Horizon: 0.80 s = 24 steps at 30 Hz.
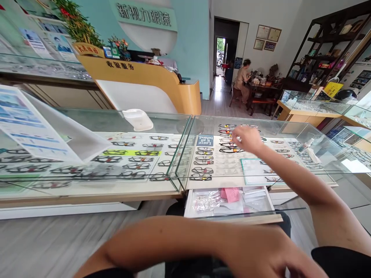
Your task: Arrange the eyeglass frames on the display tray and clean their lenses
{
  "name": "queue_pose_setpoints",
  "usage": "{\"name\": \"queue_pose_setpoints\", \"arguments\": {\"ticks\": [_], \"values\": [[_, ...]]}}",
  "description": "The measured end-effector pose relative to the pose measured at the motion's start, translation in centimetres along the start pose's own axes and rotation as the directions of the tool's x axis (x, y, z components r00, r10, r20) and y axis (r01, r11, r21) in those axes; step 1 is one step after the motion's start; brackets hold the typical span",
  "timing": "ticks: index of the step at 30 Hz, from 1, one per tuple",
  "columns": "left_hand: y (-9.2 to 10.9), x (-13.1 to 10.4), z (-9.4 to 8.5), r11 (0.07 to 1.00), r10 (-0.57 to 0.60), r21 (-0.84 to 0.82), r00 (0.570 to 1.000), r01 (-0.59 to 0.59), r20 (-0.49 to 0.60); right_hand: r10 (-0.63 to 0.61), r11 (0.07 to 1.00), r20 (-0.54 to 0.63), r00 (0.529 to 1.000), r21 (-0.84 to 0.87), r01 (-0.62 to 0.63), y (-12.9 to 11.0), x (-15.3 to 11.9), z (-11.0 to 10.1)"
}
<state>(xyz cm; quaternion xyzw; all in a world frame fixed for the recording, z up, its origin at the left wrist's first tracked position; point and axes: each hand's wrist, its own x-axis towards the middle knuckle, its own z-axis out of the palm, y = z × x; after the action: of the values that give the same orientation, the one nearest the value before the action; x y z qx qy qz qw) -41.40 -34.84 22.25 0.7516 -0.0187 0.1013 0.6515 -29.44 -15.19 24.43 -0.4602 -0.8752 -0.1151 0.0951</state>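
My right hand (247,139) reaches over the glass display counter, its fingers curled together at a pair of eyeglasses (231,150) in a short row of frames. Other eyeglasses (227,126) lie just behind, some with coloured tags. My left forearm crosses the bottom of the view, and my left hand (272,251) is close to the camera at the lower right. It is blurred and its fingertips run out of frame, so what it holds, if anything, is hidden. A column of eyeglasses (203,160) lies left of my right hand.
Below the counter an open drawer (189,204) holds clear plastic packets and a pink paper (231,194). A white folded sign (34,123) and a white tray (139,119) stand on the left glass top. Far back, a person (242,81) sits at a table.
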Motion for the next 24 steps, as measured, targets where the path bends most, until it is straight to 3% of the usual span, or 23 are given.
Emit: {"name": "queue_pose_setpoints", "arguments": {"ticks": [2, 3, 4, 6, 8, 9, 11, 14, 16, 17, 20, 24], "values": [[0.4, -2.3, -3.3, 1.0, -0.013, 0.012, 0.969, 0.017, -0.247, -0.196, 0.977, 0.109, 0.975, 0.104, 0.185, -3.7, -2.0, 2.4], [0.4, -3.8, -5.3, 0.998, -0.035, 0.04, 0.901, 0.058, -0.433, -0.314, 0.944, 0.164, 0.935, 0.158, 0.289, -5.2, -3.2, 3.6], [0.3, -5.5, -7.5, 0.988, -0.048, 0.086, 0.778, 0.13, -0.626, -0.393, 0.913, 0.201, 0.897, 0.204, 0.354, -6.4, -4.4, 4.9], [-0.6, -9.5, -12.0, 0.945, -0.124, 0.068, 0.54, 0.321, -0.832, -0.526, 0.841, 0.23, 0.819, 0.281, 0.462, -8.0, -6.5, 7.5], [-2.1, -13.8, -15.9, 0.805, -0.167, 0.078, 0.35, 0.588, -0.922, -0.676, 0.724, 0.199, 0.71, 0.362, 0.588, -9.1, -8.0, 10.0], [-2.9, -15.8, -17.5, 0.68, -0.151, 0.085, 0.253, 0.728, -0.956, -0.698, 0.7, 0.188, 0.691, 0.383, 0.603, -9.6, -8.5, 11.2], [-4.7, -19.5, -19.7, 0.416, -0.064, 0.04, 0.073, 0.909, -0.995, -0.655, 0.734, 0.212, 0.725, 0.411, 0.542, -10.4, -8.7, 13.6], [-7.2, -23.2, -21.1, 0.129, -0.037, -0.132, -0.128, 0.983, -0.991, -0.545, 0.808, 0.274, 0.793, 0.424, 0.409, -11.7, -7.6, 16.6], [-8.5, -24.5, -21.4, 0.051, -0.038, -0.207, -0.205, 0.977, -0.978, -0.484, 0.842, 0.295, 0.824, 0.413, 0.346, -12.4, -6.2, 18.4], [-9.0, -24.8, -21.4, 0.037, -0.035, -0.223, -0.222, 0.974, -0.974, -0.441, 0.864, 0.307, 0.844, 0.4, 0.306, -12.7, -5.5, 19.2], [-9.9, -25.2, -21.4, 0.035, -0.003, -0.22, -0.22, 0.975, -0.976, -0.296, 0.921, 0.337, 0.894, 0.35, 0.173, -13.3, -3.2, 21.4], [-10.0, -25.3, -21.4, 0.039, 0.016, -0.217, -0.217, 0.975, -0.976, -0.205, 0.941, 0.373, 0.905, 0.33, 0.077, -13.4, -1.0, 23.8]]}}
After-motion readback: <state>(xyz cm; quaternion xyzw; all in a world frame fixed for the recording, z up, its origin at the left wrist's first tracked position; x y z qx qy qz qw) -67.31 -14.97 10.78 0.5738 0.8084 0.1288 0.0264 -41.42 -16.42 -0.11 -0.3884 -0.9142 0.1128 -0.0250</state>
